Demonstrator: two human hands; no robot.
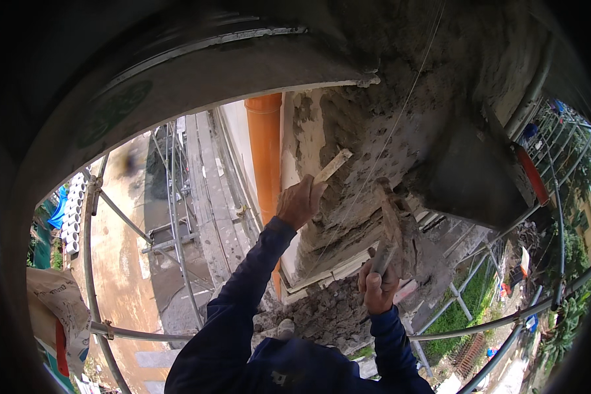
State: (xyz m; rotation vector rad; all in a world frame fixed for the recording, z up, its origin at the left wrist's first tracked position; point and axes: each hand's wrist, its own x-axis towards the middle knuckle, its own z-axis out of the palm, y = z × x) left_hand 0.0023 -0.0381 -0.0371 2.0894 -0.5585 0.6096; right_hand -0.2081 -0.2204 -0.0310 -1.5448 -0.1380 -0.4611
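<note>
Near the centre of the frame, the left hand has its fingers wrapped round the lower end of a wood strip, which slants up to the right over the mortar; gripping it by one end probably keeps the knuckles off the wet face and the rest of the strip free. Whether its far end touches the mortar, I cannot tell. Lower and right of centre, the right hand is clenched on the base of a tool, thumb lying up along it, likely to steady its tilt. The tool points upward and is so caked that its exact shape is unclear. A thin string runs slantwise across the mortar from the top of the frame, looking taut, perhaps as a straight reference. Left of the mortar, an orange pipe stands upright along the wall's pale edge, close beside the left hand. Scaffold poles cross the lower left and lower right, seemingly as rails around the person, and a sack sits at the far left, outside both hands' immediate space.
</note>
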